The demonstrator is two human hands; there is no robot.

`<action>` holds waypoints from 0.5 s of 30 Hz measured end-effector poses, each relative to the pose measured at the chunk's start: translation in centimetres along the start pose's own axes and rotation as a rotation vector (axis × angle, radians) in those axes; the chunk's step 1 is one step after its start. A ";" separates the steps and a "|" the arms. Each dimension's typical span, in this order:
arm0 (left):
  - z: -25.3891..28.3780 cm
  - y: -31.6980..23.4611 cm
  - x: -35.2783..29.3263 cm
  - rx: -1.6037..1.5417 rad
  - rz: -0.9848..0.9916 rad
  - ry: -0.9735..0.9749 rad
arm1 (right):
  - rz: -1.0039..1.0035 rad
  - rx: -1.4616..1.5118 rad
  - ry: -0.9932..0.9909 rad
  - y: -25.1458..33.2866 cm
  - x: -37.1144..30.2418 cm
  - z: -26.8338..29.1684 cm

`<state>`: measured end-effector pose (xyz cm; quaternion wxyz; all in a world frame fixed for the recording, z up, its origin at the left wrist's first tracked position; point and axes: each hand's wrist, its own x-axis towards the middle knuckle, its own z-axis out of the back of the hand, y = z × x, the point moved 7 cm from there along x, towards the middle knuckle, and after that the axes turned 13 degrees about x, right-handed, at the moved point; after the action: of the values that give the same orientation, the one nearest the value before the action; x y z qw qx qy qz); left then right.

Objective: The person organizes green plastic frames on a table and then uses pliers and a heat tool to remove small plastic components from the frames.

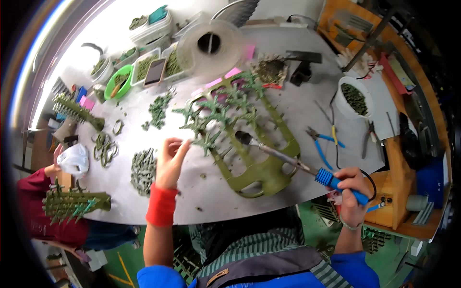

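My right hand (354, 190) grips the blue handle of a soldering iron (288, 160). The iron's metal shaft slants up and left, and its wide dark tip lies over an olive-green branched frame (269, 175). Several star-like green pieces (206, 141) stick out along the frame's bars. My left hand (170, 161), with a red wristband, is at the frame's left side. Its thumb and forefinger come together close to one of these pieces; glare hides what is between them.
Piles of small green parts (144, 170) lie left of my left hand. Blue-handled pliers (319, 144) and a white bucket (354, 97) stand on the right. A phone (155, 72) leans on tubs at the back. Another person (38, 204) is at the left edge.
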<state>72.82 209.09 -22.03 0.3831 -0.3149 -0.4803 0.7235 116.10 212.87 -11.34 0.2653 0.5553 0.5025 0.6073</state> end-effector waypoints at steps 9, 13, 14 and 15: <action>2.8 0.9 -7.4 0.027 0.045 0.002 | 0.000 0.438 -0.314 -7.5 17.3 11.1; 2.3 1.6 -10.0 0.014 0.107 0.032 | -0.219 0.518 -0.404 -14.0 26.0 16.8; 2.6 2.0 -10.8 0.019 0.126 0.043 | -0.277 0.538 -0.415 -15.6 27.4 17.0; 2.9 2.4 -11.6 0.012 0.138 0.038 | -0.336 0.562 -0.442 -17.0 28.3 16.4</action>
<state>75.75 197.24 -22.23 0.3432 -0.3586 -0.4459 0.7448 120.65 248.98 -17.21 0.3007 0.6336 0.6638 0.2598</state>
